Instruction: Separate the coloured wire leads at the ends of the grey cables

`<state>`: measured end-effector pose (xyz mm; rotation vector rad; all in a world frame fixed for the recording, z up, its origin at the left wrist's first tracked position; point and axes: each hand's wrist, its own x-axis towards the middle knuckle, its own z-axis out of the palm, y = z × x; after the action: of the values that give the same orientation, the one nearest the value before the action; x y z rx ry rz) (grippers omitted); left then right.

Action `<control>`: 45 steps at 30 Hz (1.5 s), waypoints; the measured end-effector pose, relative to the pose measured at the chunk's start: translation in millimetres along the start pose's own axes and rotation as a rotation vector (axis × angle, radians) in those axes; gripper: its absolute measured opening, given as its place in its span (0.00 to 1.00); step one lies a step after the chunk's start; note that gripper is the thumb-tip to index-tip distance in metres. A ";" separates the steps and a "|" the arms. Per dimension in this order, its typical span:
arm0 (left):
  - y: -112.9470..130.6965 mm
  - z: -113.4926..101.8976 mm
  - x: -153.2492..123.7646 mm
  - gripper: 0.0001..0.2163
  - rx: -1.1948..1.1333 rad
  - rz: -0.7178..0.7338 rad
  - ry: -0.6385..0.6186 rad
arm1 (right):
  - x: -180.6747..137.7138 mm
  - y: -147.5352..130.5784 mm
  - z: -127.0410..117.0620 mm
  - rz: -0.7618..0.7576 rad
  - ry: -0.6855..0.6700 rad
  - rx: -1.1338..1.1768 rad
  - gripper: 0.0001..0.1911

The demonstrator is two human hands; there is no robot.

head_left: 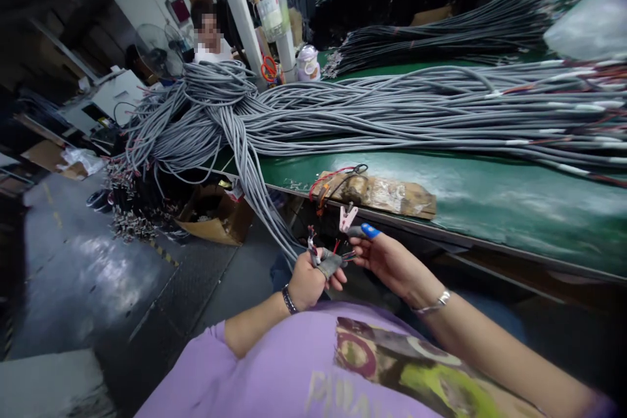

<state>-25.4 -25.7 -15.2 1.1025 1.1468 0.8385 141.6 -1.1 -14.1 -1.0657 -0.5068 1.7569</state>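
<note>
My left hand [308,281] is closed around the end of a grey cable, its thumb wrapped in worn grey tape. Thin coloured wires [348,256] stick out of that grip towards the right, and more stripped ends [312,241] poke up above the fist. Opposite it, my right hand [386,264] has its curled fingertips at the thin wires; one finger wears a blue and grey cover. Just beyond that finger a pink clip [347,217] stands at the bench edge. A bundle of grey cables [255,176] hangs off the bench down towards my left hand.
A wooden block [392,194] with red and black leads lies on the green bench [490,209]. Long grey cables [392,111] cover its back, with black cables [441,32] behind. A cardboard box [215,225] sits below. Another person [211,46] is beyond the coiled cables.
</note>
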 end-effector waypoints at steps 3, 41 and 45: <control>0.1 -1.0 1.5 0.18 0.010 0.004 -0.006 | -8.1 2.0 5.5 -0.013 -0.142 -0.191 0.21; 25.6 14.8 11.0 0.19 -0.227 -0.012 -0.053 | 26.7 -22.2 18.7 0.006 -0.156 0.105 0.18; 25.1 16.4 14.4 0.18 -0.239 -0.016 -0.054 | 29.2 -20.1 20.4 -0.014 -0.151 0.081 0.20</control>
<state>-5.4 -9.2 5.6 0.9118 0.9806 0.9028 131.1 36.3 -1.2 -0.8759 -0.5300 1.8380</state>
